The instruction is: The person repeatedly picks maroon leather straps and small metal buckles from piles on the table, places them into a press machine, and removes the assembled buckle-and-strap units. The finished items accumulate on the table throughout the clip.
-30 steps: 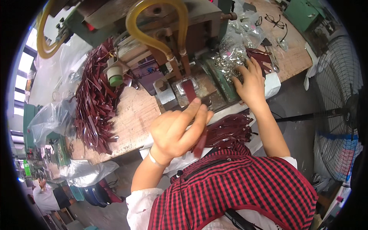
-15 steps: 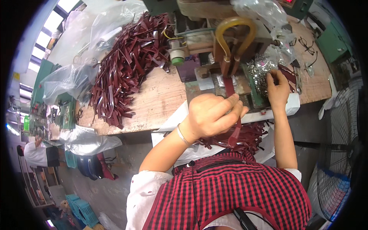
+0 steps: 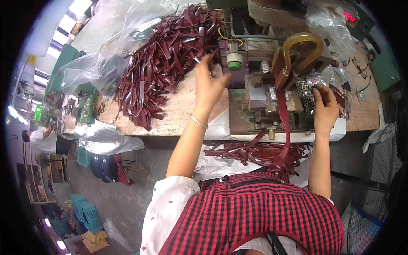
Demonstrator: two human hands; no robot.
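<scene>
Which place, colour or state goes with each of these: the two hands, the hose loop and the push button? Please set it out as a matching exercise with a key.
1. Left hand
2. Hose loop
3. Right hand
4. Push button

A. At the small shiny metal pieces
B. Green
C. By the right edge of the large heap of maroon strips
D. Amber

Pairs: 1-C, 2-D, 3-A, 4-B

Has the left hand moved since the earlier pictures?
Yes. Judged against the press, the left hand has moved left and farther from the body, away from the strip, to the pile of strips.
</scene>
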